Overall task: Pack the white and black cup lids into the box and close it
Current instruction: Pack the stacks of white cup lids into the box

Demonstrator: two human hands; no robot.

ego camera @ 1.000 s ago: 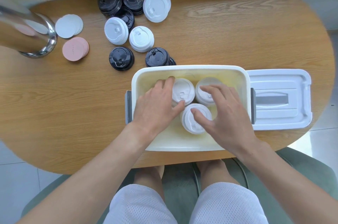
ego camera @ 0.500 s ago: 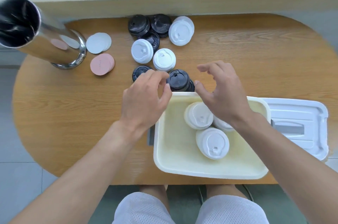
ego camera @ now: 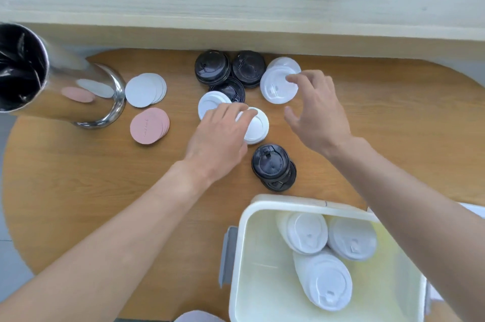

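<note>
I have both hands out over the loose lids on the bench (ego camera: 393, 116). My left hand (ego camera: 217, 138) lies spread over two white stacks, its fingers across the nearer white stack (ego camera: 258, 126) and partly covering another white one (ego camera: 210, 103) behind; I cannot tell whether it has closed round either yet. My right hand (ego camera: 317, 114) is open, fingers spread, fingertips touching the far white stack (ego camera: 278, 85), holding nothing. Black lids (ego camera: 212, 67) cluster at the back, and a black stack (ego camera: 273, 166) sits near the box (ego camera: 244, 243), which already holds three white stacks (ego camera: 325, 279).

These lids look like thin moulded plastic: very light, springy rather than stiff, smooth and probably slippery. Nested stacks may shear or spill if I squeeze only the top lid. I judge the best hold is round the rim, thumb opposite fingers, low on the stack so the bottom lid comes along. A hard pinch could dent the domes.
</note>
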